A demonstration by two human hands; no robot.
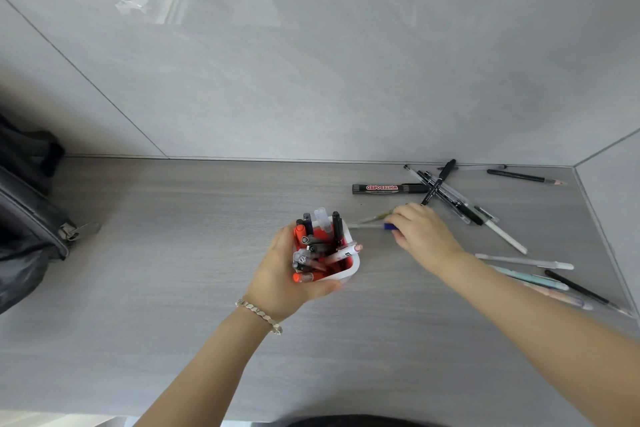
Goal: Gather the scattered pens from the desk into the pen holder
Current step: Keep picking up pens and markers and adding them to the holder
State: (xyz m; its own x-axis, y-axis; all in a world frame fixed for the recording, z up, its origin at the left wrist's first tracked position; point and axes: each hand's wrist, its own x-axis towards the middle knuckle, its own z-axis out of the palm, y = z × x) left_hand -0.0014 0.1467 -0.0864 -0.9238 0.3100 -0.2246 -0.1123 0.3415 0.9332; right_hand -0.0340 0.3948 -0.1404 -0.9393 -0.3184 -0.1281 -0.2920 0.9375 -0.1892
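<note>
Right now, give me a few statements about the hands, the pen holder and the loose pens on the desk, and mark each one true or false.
1. The left hand grips the pen holder. True.
2. The pen holder is empty. False: it already holds many pens.
3. The right hand holds pens, tips toward the holder. True.
4. The whiteboard marker stands in the holder. False: it lies on the desk near the wall.
5. The bracelet is on the right wrist. False: the left wrist.
</note>
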